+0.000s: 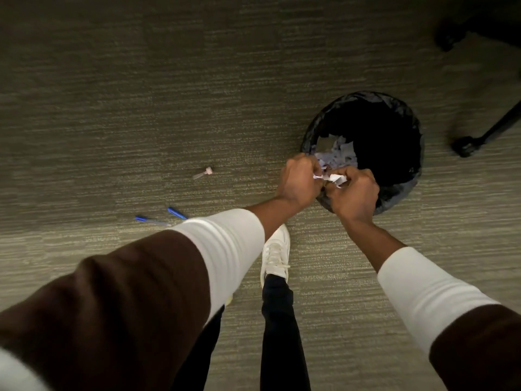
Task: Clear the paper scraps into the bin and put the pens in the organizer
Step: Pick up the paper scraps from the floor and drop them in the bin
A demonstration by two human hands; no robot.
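- I see both hands meeting over the near rim of the bin (pixel 310 136), a round one lined with a black bag, standing on the carpet (pixel 141 94).
- My left hand (pixel 299 180) is curled shut, its fingertips pinching a bit of white paper scraps (pixel 334 177) at the inner edge.
- My right hand (pixel 353 193) is also curled closed, gripping the other side of the same crumpled white wad; the two hands touch or nearly touch at the knuckles.
- The wad sits between the two hands, right above the bin's near edge, partly hidden by the fingers.
- Inside the bin, on its left side, I see a heap of pale torn paper (pixel 337 155); the rest of the interior is too dark to read.
- Two blue pens (pixel 162 218) lie on the carpet left of my left forearm, near each other and angled apart; the sleeve covers the end of the nearer one.
- Farther up the carpet, well apart from the pens and left of the bin, lies a small object with a pinkish cap (pixel 203 172); it is too blurred for me to say what it is.
- A white shoe (pixel 276 252) stands on the carpet below the hands, with a dark trouser leg above it.
- A black chair base with castors (pixel 465 145) shows to the right of the bin.
- I cannot see any organizer here.
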